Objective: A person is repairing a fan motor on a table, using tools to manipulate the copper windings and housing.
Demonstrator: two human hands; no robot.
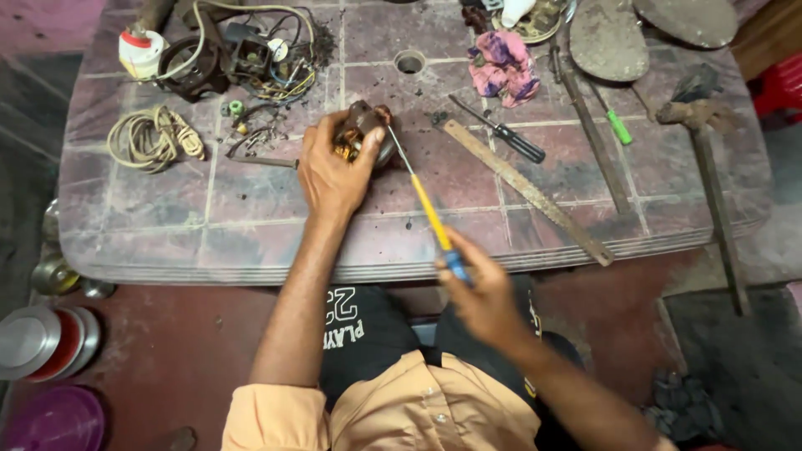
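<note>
Our left hand (332, 171) clamps the brown copper-wound motor core (365, 138) steady on the tiled table (251, 225); our right hand (480, 292) grips the yellow-handled screwdriver (426, 205), tip touching the core.

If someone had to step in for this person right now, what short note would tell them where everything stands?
Left hand: grips a small motor part with copper windings, held on the table.
Right hand: holds a yellow-and-blue screwdriver, tip at the part's top.
Nearby: black-handled screwdriver, metal ruler, pink rag, coiled cord, loose wires and small bits.
Done: the part lies open, windings exposed.
Left: cannot tell from this view; the screwdriver work on the part is under way.
</note>
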